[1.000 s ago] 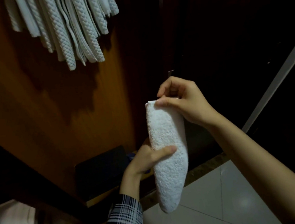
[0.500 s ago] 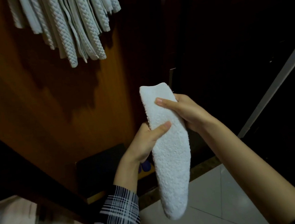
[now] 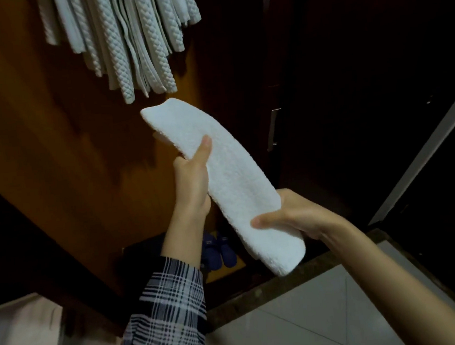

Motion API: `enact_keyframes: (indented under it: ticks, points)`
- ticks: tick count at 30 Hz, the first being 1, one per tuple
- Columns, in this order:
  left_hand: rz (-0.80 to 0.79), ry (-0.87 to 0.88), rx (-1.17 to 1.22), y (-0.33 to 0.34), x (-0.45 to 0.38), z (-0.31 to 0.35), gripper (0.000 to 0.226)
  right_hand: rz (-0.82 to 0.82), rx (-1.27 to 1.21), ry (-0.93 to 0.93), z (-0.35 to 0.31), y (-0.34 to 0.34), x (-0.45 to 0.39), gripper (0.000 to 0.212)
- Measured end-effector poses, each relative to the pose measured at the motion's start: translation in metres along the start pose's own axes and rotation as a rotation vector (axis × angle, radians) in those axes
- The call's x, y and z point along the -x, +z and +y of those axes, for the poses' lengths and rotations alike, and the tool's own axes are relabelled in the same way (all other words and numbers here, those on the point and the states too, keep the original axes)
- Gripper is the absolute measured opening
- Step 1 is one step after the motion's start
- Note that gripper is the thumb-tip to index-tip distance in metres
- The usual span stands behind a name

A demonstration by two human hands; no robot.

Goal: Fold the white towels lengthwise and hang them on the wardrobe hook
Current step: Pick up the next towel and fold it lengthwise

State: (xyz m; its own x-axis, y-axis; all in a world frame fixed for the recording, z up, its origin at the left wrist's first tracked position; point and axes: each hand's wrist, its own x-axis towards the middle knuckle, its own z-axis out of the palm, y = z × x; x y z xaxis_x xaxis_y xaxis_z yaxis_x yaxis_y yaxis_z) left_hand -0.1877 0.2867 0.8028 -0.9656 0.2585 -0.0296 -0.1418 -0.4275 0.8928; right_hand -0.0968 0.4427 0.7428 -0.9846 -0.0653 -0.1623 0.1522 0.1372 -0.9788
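A white towel, folded into a long narrow strip, slants from upper left to lower right in front of me. My left hand grips its upper half, thumb on the front face. My right hand holds the lower part, thumb across the front and fingers behind. Several white textured towels hang above against the brown wardrobe panel. The hook itself is out of view.
A dark wardrobe door with a metal handle stands to the right. Blue slippers sit low in the wardrobe base. White floor tiles lie below, and a pale container sits at the lower left.
The towel has tilted from nearly upright to a slant, its top end rising toward the hanging towels. My right hand slid down to the lower part; my left hand moved up.
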Motion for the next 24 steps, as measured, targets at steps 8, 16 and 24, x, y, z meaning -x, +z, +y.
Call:
enact_keyframes:
  ticks: [8,16,24]
  points:
    - [0.141,-0.080,0.012,-0.015,-0.011,0.012,0.056,-0.206,-0.428,0.061,0.000,-0.004,-0.005,0.059]
    - [0.337,-0.053,0.183,-0.027,-0.020,0.018,0.035,-0.263,-0.919,0.174,0.002,0.004,-0.013,0.051]
    - [0.549,0.064,0.328,-0.027,-0.024,0.015,0.045,-0.091,-0.968,0.212,0.006,0.035,-0.026,0.068]
